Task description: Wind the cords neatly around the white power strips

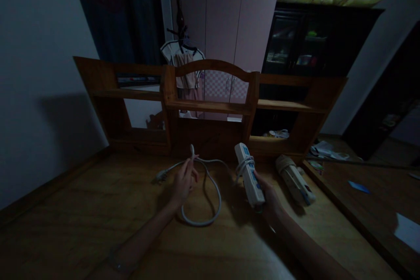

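Note:
My right hand [269, 194] grips a white power strip [250, 177] by its near right side and holds it tilted over the wooden desk. Part of the cord is wrapped round the strip's middle. The rest of the white cord [219, 203] makes a loose loop on the desktop. My left hand [186, 179] pinches this cord left of the strip, and a short bend of it sticks up above the fingers. Farther left, the plug [160, 176] hangs or lies at the cord's end; I cannot tell which. A second power strip [295, 179], wound with its own cord, lies right of my right hand.
A wooden shelf unit [210, 106] stands along the desk's back edge. The wooden desktop [114, 210] meets a wall on the left. Beyond a raised edge on the right, a lower wooden surface [348, 201] bears a blue packet [358, 187] and white paper [407, 232].

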### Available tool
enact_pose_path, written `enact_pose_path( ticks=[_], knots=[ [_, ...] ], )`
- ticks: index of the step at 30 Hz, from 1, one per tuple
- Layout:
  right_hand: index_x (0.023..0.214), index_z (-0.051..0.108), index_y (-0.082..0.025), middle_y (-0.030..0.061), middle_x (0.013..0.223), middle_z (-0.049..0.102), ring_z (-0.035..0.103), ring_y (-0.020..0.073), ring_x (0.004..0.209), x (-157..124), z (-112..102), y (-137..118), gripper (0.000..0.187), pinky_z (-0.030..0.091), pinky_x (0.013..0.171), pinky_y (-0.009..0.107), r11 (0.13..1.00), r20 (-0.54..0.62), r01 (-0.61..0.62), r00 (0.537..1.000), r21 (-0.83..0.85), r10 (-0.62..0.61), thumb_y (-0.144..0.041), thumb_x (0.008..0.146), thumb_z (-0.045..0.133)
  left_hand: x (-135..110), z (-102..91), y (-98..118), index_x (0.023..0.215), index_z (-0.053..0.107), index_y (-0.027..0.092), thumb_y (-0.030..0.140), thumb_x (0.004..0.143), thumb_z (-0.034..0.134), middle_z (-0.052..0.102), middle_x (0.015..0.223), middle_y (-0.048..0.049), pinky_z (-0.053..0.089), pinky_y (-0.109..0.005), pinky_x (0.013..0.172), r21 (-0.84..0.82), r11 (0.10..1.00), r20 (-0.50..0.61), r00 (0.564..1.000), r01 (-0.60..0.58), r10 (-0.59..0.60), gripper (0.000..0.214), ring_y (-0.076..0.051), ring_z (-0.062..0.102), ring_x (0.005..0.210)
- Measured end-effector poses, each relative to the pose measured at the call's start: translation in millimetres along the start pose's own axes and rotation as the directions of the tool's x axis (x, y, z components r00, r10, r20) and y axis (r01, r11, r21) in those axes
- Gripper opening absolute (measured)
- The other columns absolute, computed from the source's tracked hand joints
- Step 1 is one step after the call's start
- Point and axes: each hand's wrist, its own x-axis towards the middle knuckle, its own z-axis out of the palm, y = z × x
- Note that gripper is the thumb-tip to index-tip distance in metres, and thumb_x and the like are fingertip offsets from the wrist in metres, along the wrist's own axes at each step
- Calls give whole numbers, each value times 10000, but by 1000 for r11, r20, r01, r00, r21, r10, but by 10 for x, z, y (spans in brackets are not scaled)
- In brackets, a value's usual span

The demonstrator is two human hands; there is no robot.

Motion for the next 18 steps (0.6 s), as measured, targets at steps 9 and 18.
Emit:
enact_pose_path(
  ticks=[9, 18],
  knots=[
    [873, 650, -146, 28, 649, 667, 604, 154, 500, 62, -31, 73, 413, 468, 430, 258, 996, 20, -44, 999, 80, 42, -546, 771, 655, 111, -94, -91, 1242, 530, 151, 610, 865, 408, 423, 407, 94, 222, -142, 302, -39, 999, -179, 984, -8, 1, 607, -71, 307, 288],
    [865, 654, -144, 19, 620, 653, 603, 153, 501, 85, -37, 71, 416, 483, 457, 263, 996, 10, -47, 999, 81, 46, -549, 772, 656, 96, -71, -70, 1253, 484, 192, 610, 863, 404, 413, 415, 110, 220, -133, 317, -64, 998, -183, 983, -15, 3, 578, -70, 326, 296]
  ],
)
